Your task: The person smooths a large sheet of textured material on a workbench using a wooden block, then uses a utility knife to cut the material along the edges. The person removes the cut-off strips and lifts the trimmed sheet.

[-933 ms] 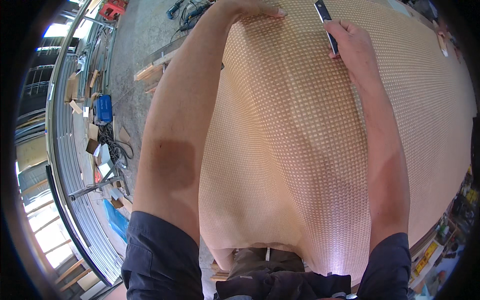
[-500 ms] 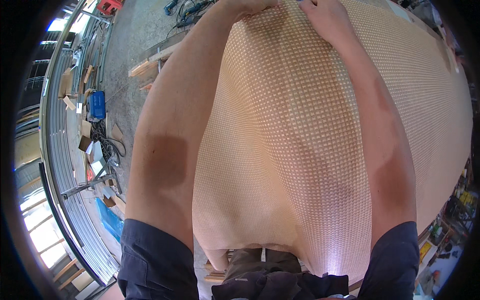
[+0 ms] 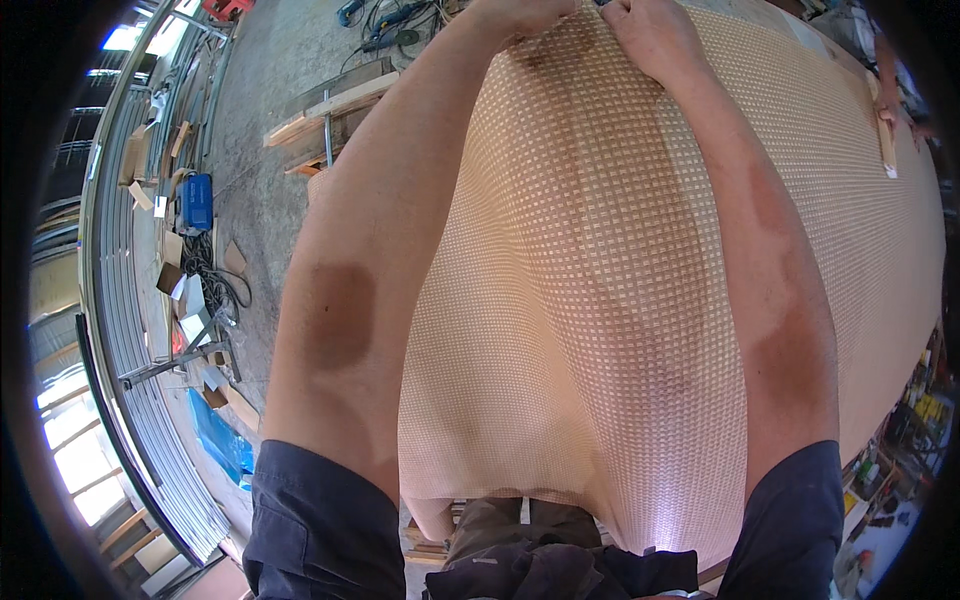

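Observation:
A wide tan sheet (image 3: 640, 260) with a woven, checked pattern spreads out before me and bulges in a soft fold down its middle. Both my arms reach across it to the far side. My left hand (image 3: 532, 18) is at the top edge of the view, partly cut off; its fingers look curled, and what they hold is hidden. Close beside it on the right, my right hand (image 3: 660, 40) is closed, knuckles over the sheet. A small dark blue object (image 3: 601, 2) shows at its fingertips, too little to name.
At the far right another person's hand (image 3: 888, 100) is on the sheet with a pale flat piece (image 3: 888, 150). Left on the concrete floor are timber strips (image 3: 335, 110), corded power tools (image 3: 385, 30), a blue case (image 3: 195, 205), cables and long metal profiles (image 3: 120, 330).
My hands and left forearm have shifted slightly right in the view. Another person's hand and a pale flat piece now show clearly at the far right of the sheet.

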Tool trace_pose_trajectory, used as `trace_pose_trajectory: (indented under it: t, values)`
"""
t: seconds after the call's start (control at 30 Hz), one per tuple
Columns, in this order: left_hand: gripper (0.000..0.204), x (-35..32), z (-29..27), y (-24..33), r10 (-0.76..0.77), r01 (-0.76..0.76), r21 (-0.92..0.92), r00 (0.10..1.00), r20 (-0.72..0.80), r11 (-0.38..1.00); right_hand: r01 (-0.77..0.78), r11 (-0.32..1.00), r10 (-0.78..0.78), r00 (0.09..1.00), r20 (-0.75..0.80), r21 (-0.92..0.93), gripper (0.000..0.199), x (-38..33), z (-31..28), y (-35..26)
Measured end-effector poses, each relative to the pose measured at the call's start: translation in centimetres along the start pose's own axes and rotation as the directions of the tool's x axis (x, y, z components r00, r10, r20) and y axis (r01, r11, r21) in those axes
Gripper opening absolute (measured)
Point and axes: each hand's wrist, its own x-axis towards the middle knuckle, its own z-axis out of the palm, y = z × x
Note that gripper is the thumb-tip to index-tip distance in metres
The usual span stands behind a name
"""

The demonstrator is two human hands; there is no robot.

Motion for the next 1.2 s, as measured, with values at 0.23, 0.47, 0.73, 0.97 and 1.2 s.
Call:
trace_pose_trajectory:
  t: [0.23, 0.47, 0.73, 0.97, 1.2]
  values:
    - [0.029, -0.2, 0.2, -0.3, 0.118, -0.109, 0.094, 0.988, -0.095, 0.99, 0.042, 0.998, -0.046, 0.996, -0.08, -0.052, 0.033, 0.4, 0.9, 0.5]
    - [0.03, -0.1, 0.5, -0.3, 0.201, -0.185, 0.134, 0.972, -0.12, 0.974, 0.131, 0.99, -0.138, 0.983, -0.124, -0.06, 0.031, 0.4, 0.9, 1.1]
    - [0.033, -0.5, 0.4, 0.0, 0.155, -0.132, 0.18, 0.98, -0.123, 0.975, 0.185, 0.97, -0.194, 0.98, -0.044, -0.156, 0.03, 0.8, 1.0, 1.2]
    - [0.033, -1.3, 0.3, 1.2, 0.139, -0.111, 0.185, 0.979, -0.146, 0.976, 0.323, 0.91, -0.335, 0.942, -0.005, -0.259, 0.03, 1.3, 1.2, 2.4]
    - [0.03, -0.3, 1.1, -0.8, 0.299, -0.241, 0.261, 0.931, -0.211, 0.935, 0.214, 0.946, -0.225, 0.974, -0.019, -0.244, 0.026, 1.3, 1.7, 1.0]
